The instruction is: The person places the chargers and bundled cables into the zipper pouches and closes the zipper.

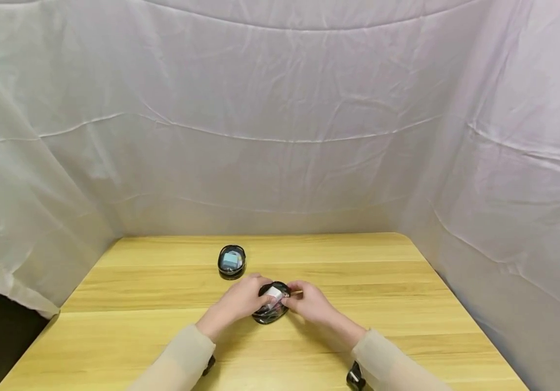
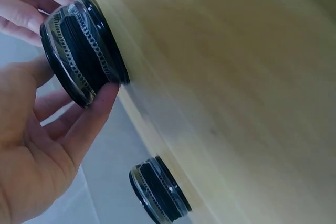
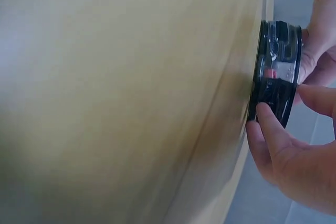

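Observation:
A clear oval case [image 1: 271,311] with black rims stands on the table between both hands, with a white piece and other small items visible inside. My left hand [image 1: 243,298] grips its left side, thumb over the top rim and fingers round the wall. From the right, my right hand [image 1: 311,304] holds the case with the thumb at the upper rim and fingertips low on the side. In the left wrist view, the wall of this case [image 2: 86,45] shows a wide black band between two rows of bead-like trim.
A second black-rimmed case [image 1: 231,262] stands farther back and left, with a light blue item inside. Both rest on a wood-grain table [image 1: 162,288]. Pale cloth [image 1: 280,168] hangs behind and along both sides. Black devices [image 1: 355,376] sit at the wrists.

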The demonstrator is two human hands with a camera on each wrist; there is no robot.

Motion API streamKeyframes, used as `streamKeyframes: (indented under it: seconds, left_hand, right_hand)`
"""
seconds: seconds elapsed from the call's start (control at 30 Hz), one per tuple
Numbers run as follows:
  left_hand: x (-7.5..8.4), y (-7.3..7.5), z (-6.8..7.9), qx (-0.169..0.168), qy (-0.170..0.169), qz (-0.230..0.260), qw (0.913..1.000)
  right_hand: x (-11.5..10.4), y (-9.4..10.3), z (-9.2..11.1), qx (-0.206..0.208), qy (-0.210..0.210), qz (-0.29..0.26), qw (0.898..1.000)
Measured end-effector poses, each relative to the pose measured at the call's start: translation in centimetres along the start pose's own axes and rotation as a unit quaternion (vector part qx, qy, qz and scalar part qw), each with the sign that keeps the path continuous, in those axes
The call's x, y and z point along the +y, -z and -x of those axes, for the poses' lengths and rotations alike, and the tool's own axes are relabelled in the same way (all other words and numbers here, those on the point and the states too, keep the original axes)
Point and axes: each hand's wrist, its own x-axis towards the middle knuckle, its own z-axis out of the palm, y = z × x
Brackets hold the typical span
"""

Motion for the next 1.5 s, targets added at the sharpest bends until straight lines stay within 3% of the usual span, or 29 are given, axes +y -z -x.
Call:
streamKeyframes:
  seconds: [0.3,0.5,0.83,1.0,1.5]
  left_hand:
    - [-0.2,-0.8,-0.7,0.021,0.037,0.041,0.9982]
    - [-0.3,-1.3,-0.6,0.021,0.052,0.038,0.9977]
    - [-0.2,-1.7,-1.0,-0.009,0.056,0.033,0.9978]
    - [-0.4,-2.3,-1.4,-0.010,0.051,0.049,0.9975]
    - [-1.3,-3.5,-1.8,0.010,0.104,0.073,0.9919]
  right_hand:
    - [0.4,-0.5,-1.4,0.023,-0.011,0.021,0.999]
    - [1.3,-0.6,-2.6,0.036,-0.015,0.025,0.999]
    - [2.2,-0.5,-4.6,0.039,-0.012,-0.001,0.999]
    - [2.8,-0.3,-5.5,0.051,-0.015,-0.005,0.999]
    - [4.7,-1.3,-8.3,0.067,-0.011,-0.039,0.997]
